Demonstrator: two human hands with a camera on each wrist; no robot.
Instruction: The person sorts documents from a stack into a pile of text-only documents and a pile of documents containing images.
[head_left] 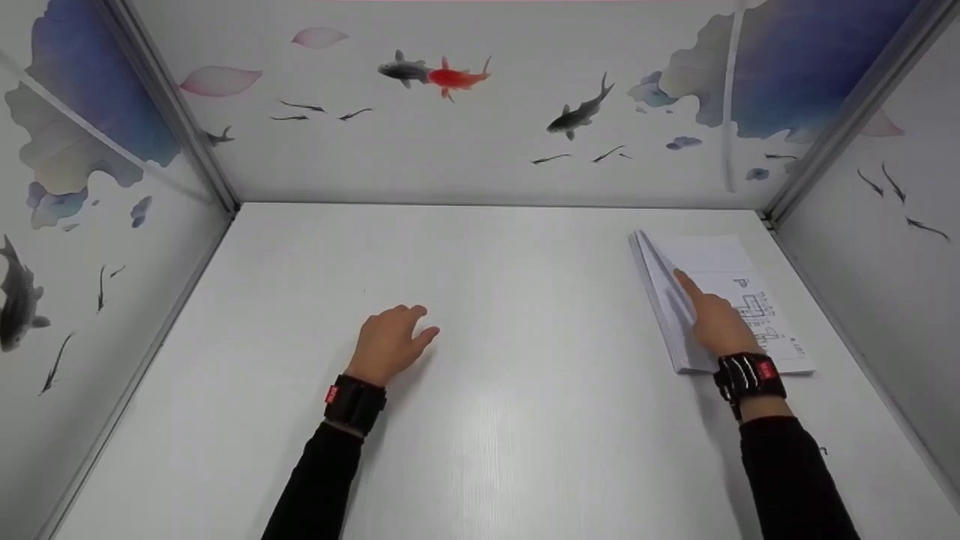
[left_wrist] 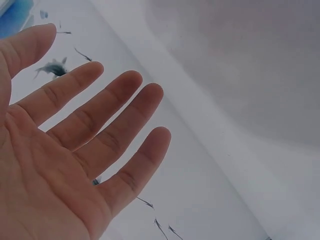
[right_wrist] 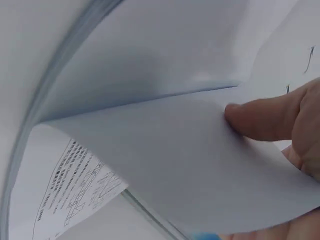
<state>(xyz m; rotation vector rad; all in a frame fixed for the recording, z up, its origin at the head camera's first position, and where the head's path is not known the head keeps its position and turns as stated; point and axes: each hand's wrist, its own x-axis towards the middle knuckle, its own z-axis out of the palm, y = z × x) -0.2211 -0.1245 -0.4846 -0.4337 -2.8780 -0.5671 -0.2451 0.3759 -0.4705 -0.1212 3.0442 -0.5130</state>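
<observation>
At the right of the white table lies a thick stack of printed paper (head_left: 776, 341), its left-hand sheets lifted and bent. My right hand (head_left: 724, 322) is over the stack. In the right wrist view, my right thumb (right_wrist: 265, 119) presses on the blank side of a curved sheet (right_wrist: 190, 155), with the other fingers behind it. Printed text and line drawings (right_wrist: 85, 185) show on a page beneath that sheet. My left hand (head_left: 390, 341) is held over the middle-left of the table with nothing in it. Its fingers (left_wrist: 125, 120) are spread and slightly bent in the left wrist view.
White walls (head_left: 480, 161) painted with fish and petals enclose the table (head_left: 487, 405) at the back and both sides. Metal corner posts (head_left: 176, 112) stand where the walls meet. A small dark thing (head_left: 823, 451) shows beside the right sleeve.
</observation>
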